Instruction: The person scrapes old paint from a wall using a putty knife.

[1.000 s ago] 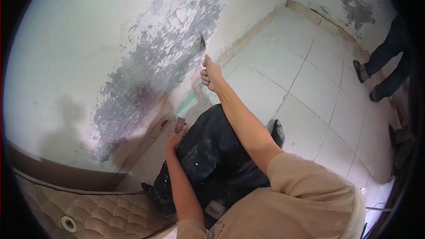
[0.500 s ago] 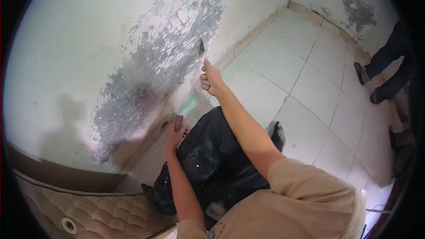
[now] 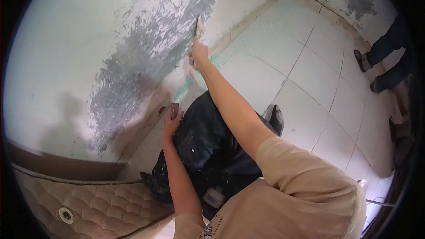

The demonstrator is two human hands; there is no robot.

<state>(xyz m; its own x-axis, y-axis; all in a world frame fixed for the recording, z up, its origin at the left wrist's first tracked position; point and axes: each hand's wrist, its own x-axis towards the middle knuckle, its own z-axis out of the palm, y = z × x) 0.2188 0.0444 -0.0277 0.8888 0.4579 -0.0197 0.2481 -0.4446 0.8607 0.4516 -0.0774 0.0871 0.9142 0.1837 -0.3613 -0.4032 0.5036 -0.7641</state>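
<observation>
My right hand (image 3: 199, 55) is closed around a putty knife (image 3: 199, 28), its handle mostly hidden in the fist. The blade points up the wall, with its tip at the right edge of a rough grey patch (image 3: 133, 62) where pale coating is broken into streaks. Whether the tip presses on the surface is hard to tell. Lower down, beside my bent knee, my left hand (image 3: 170, 127) grips a small reddish-brown block (image 3: 175, 110) close to the foot of the wall. Its far side is hidden by my fingers.
Pale floor tiles (image 3: 310, 93) stretch right, with crumbs along the brown skirting (image 3: 254, 17). A quilted mattress (image 3: 102, 206) lies at lower left. Another person's legs (image 3: 389, 57) stand at far right, near a second patchy wall area (image 3: 356, 0).
My right hand has moved up and slightly left along the wall with the putty knife, and the blade now shows a paler face. My left hand keeps its hold on the block. The view shifted a little.
</observation>
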